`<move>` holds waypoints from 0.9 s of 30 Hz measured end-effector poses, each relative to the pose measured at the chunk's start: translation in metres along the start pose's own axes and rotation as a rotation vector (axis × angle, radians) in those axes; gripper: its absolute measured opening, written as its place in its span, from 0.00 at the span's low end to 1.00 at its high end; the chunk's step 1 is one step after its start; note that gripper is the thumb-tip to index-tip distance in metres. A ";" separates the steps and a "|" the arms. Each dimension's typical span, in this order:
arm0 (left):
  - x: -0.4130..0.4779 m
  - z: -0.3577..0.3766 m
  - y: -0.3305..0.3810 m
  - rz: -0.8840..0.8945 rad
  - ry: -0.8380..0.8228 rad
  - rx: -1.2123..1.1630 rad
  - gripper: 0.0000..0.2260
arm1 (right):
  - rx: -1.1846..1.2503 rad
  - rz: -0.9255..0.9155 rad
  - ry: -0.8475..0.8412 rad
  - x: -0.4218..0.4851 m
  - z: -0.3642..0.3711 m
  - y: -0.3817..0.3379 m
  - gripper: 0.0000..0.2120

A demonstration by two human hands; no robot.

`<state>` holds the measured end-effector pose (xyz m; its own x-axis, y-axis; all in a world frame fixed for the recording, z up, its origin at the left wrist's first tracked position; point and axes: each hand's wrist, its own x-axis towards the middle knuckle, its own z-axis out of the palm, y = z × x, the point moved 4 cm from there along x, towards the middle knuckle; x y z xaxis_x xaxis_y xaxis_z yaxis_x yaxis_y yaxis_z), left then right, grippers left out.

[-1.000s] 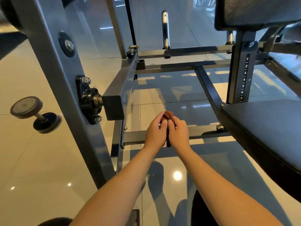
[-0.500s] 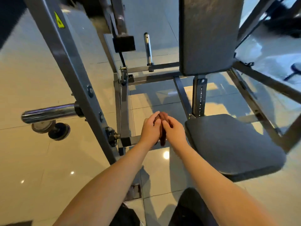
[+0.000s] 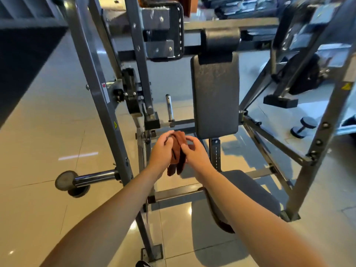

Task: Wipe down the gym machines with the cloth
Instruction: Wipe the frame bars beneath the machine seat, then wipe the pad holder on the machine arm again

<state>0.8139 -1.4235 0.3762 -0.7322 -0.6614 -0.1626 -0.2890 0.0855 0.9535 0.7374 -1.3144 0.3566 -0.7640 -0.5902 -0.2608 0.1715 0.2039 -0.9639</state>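
Holding the brown cloth between them in the air, the left hand and the right hand meet in front of the gym machine. The left hand's fingers curl round the cloth's left side. The right hand's thumb and curled fingers close on its right side, though motion blur makes it hard to say how firmly that hand grips.

The cloth is bunched into a narrow roll. Its long axis runs up and down in the view: the upper end shows just past the fingertips, pointing toward the machine, and the lower end hangs free below the heels of both hands, pointing back toward the person and the floor. It touches no part of the machine yet.

The coming move seems to turn on where the pads lie from this bundle. The backrest pad stands upright ahead and to the right, its long axis vertical, its bottom edge just beyond the right hand's fingers. The seat pad lies lower and to the right, under the right forearm. The right hand is therefore nearer to both pads. The left hand is nearer to the grey frame upright and the chrome peg sticking out from it to the left. Before any surface can be wiped, the roll probably needs opening out or gathering into one hand.
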 end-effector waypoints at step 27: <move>0.207 -0.143 0.137 0.299 0.110 0.244 0.19 | -0.075 -0.473 0.159 0.206 0.104 -0.207 0.14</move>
<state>0.7108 -1.6551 0.5097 -0.7399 -0.6550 0.1534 -0.2210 0.4520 0.8642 0.6094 -1.5597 0.4965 -0.8336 -0.5063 0.2206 -0.2570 0.0020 -0.9664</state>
